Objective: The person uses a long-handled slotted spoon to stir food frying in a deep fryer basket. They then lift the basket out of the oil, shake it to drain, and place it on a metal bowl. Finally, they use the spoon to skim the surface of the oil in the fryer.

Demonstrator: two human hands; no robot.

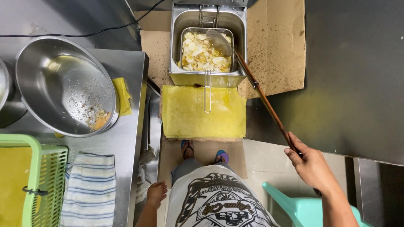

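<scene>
While the left hand (156, 193) hangs loosely open, right hand (312, 167) fingers clasp the long ladle's (261, 94) wooden end.

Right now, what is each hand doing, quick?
Left hand: open, holding nothing, hanging beside the steel counter.
Right hand: closed on the long wooden-handled ladle, its bowl over the chips in the fryer basket.
</scene>
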